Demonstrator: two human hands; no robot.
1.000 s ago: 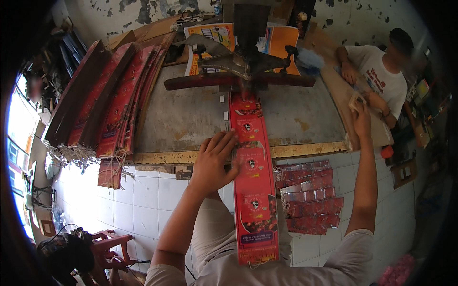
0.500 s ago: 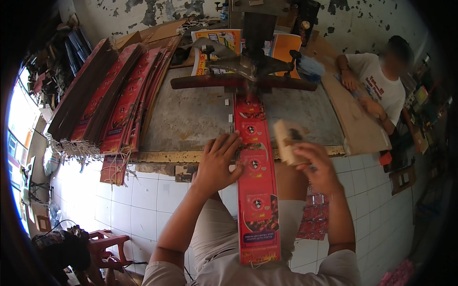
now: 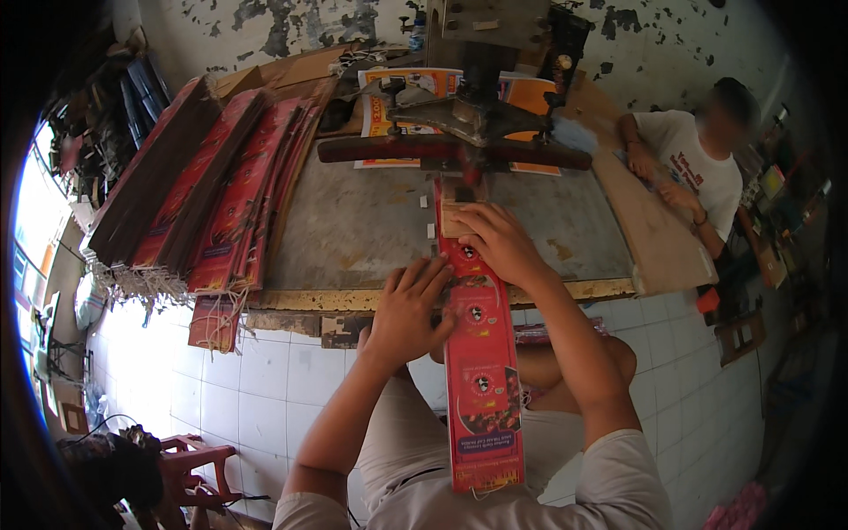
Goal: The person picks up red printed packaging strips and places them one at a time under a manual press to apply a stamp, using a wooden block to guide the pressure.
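Observation:
A long red printed strip [image 3: 482, 358] runs from under the press at the far side, over the worktable's near edge and down towards my lap; a loop of string shows at its near end. My left hand [image 3: 408, 305] lies on the strip's left edge, its fingers stretched out and the thumb over the print. Near the strip's far end, a pale wooden block [image 3: 454, 223] rests on top of it. My right hand [image 3: 505, 243] grips this block from the right, its fingers over the top. The block's right side is hidden by the hand.
A metal press with a wide crossbar [image 3: 371, 149] stands over the grey worktable [image 3: 344, 238]. Tall stacks of red strips with strings [image 3: 230, 221] lie at the left. A brown cardboard sheet [image 3: 658, 238] covers the right side, where another person [image 3: 698, 159] sits. A red stool [image 3: 194, 468] stands lower left.
My right hand has brought the wooden block from beside the strip, leftward and away from me, onto the strip's far part. My left hand stays nearly in place. My right leg has shifted outward.

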